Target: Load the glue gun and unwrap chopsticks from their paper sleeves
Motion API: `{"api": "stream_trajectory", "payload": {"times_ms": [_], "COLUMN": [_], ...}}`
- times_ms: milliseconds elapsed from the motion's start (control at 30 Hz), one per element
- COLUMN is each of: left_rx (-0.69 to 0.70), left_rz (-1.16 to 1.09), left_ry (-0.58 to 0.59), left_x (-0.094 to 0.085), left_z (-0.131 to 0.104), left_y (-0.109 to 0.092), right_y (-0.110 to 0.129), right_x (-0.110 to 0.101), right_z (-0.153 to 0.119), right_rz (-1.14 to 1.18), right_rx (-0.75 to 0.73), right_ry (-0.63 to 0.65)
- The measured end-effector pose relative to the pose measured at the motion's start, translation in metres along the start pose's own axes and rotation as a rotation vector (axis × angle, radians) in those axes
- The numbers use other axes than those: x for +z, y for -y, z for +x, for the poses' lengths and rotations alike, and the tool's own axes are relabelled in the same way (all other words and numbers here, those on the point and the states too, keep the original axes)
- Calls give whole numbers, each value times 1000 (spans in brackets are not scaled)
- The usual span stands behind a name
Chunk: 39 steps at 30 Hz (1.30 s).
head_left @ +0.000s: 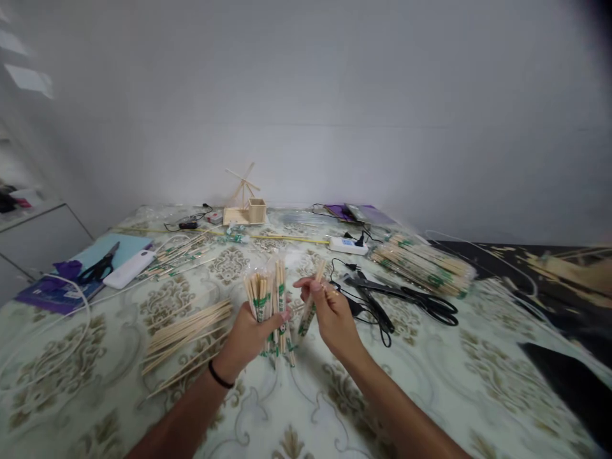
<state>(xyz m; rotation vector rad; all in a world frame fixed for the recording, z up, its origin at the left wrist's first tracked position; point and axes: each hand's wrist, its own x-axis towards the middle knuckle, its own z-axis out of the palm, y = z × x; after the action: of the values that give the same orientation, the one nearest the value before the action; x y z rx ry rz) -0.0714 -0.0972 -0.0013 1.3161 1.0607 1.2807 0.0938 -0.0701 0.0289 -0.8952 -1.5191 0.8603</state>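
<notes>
Near the middle of the patterned tablecloth, my left hand [253,335] is wrapped round a bunch of wrapped chopsticks [281,294] with green printing, standing roughly upright. My right hand [332,312] is just to its right, thumb and fingers closed on a smaller wrapped packet of chopsticks [308,315], which leans to the right at the top. A gap lies between the packet and the bunch. Loose bare sticks [189,335] lie on the cloth to the left of my left hand.
Black scissors [421,299] and a power strip [349,245] lie right of my hands, near a large chopstick pack [423,264]. A wooden windmill model [246,207] stands at the back. At left are a white phone [129,269], scissors [101,264] and scattered wrapped sticks [179,255].
</notes>
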Motion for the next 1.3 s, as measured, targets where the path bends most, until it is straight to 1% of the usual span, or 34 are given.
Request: {"api": "stream_trajectory", "payload": {"times_ms": [100, 200, 300, 400, 533, 667, 833, 933, 1033, 1200, 1300], "left_rx": [-4, 4, 5, -16, -51, -80, -78, -87, -105, -133, -149], "left_rz": [17, 44, 78, 114, 143, 151, 113, 45, 20, 78, 64], "left_ry": [10, 0, -19, -6, 39, 57, 73, 101, 88, 51, 72], "left_x": [-5, -9, -9, -4, 3, 2, -2, -2, -3, -10, -19], "left_z": [-2, -4, -5, -7, -9, -8, -8, -6, -5, -10, -17], "left_y": [-1, -7, -12, -13, -10, -8, -11, -14, -20, -38, -44], "right_y": [1, 6, 5, -3, -18, -25, -26, -20, -4, 28, 37], "right_x": [-2, -3, -3, -2, -3, -6, -8, -4, 2, 17, 28], "right_z": [-6, -13, -21, -30, -38, -37, -22, -10, 1, 16, 21], "right_rz": [47, 100, 105, 89, 82, 103, 231, 392, 573, 810, 909], "right_rx": [14, 39, 61, 91, 129, 165, 248, 323, 401, 478, 499], "right_ry": [-37, -1, 45, 89, 109, 142, 174, 150, 147, 245, 295]}}
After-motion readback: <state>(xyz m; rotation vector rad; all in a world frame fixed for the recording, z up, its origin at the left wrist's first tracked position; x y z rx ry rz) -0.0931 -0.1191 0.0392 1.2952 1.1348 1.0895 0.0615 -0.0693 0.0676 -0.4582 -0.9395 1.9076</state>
